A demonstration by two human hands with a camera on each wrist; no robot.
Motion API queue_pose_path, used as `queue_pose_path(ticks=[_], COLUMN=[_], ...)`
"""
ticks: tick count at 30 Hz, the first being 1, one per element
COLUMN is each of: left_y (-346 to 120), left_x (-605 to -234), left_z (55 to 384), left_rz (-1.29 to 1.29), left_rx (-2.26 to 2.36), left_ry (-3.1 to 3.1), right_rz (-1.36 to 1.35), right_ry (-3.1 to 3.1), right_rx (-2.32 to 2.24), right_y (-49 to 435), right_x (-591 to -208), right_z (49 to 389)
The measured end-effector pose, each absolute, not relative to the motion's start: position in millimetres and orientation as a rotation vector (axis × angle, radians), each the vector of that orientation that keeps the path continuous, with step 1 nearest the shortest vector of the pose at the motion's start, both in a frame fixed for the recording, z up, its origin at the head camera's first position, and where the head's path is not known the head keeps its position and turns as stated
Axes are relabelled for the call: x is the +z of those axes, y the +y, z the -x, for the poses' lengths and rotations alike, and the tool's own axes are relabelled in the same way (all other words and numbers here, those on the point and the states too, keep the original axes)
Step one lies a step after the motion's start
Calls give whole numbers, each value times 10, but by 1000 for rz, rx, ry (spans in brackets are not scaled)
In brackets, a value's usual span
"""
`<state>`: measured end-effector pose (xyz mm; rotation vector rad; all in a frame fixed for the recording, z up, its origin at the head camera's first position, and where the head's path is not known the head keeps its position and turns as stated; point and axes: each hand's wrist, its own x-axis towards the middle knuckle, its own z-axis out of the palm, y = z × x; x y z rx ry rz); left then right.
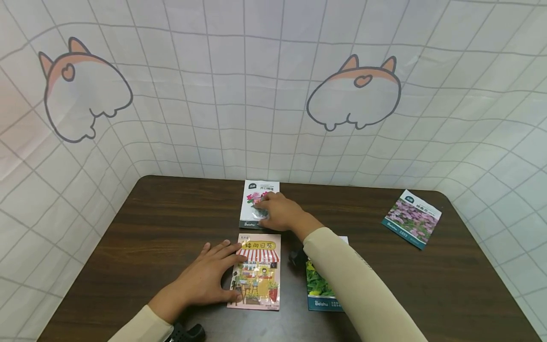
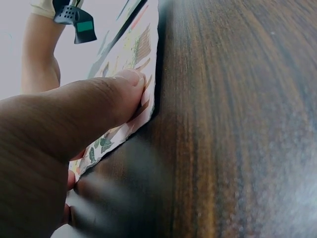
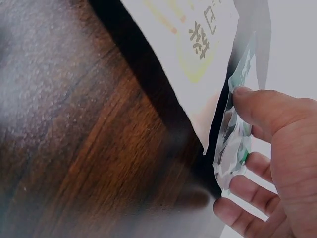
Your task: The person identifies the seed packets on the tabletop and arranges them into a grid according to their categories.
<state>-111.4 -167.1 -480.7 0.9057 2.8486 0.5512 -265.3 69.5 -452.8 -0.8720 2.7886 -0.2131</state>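
Observation:
A pink seed packet (image 1: pixel 260 275) with a striped awning and a yellow label lies face up at the table's front middle. My left hand (image 1: pixel 205 278) lies along its left side, fingers spread and fairly straight, with the thumb pressing its lower left part. Just behind it lies a white seed packet (image 1: pixel 249 211) with pink flowers and a dark green band. My right hand (image 1: pixel 282 211) reaches over this one from the right, fingertips and thumb resting on it. In the right wrist view the thumb touches the glossy packet (image 3: pixel 233 144) near one edge, and the other fingers are loosely bent along its side.
Under my right forearm, partly hidden, is a packet with green leaves (image 1: pixel 318 285). Another packet with purple-pink flowers (image 1: pixel 412 218) lies tilted at the far right of the dark wooden table (image 1: pixel 171 209). A white checked curtain (image 1: pixel 222 95) hangs behind and around the table.

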Motion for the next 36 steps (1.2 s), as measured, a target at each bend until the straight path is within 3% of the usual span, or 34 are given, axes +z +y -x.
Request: queue_pose_path(ticks=[36], left_y=[-1664], left_x=[-4805], left_z=[1121], left_rz=[-868], left_rx=[590], left_ry=[2813], right_rz=[923], right_ry=[2836], right_rx=[-273], right_y=[758], right_x=[-4543], right_z=[2634])
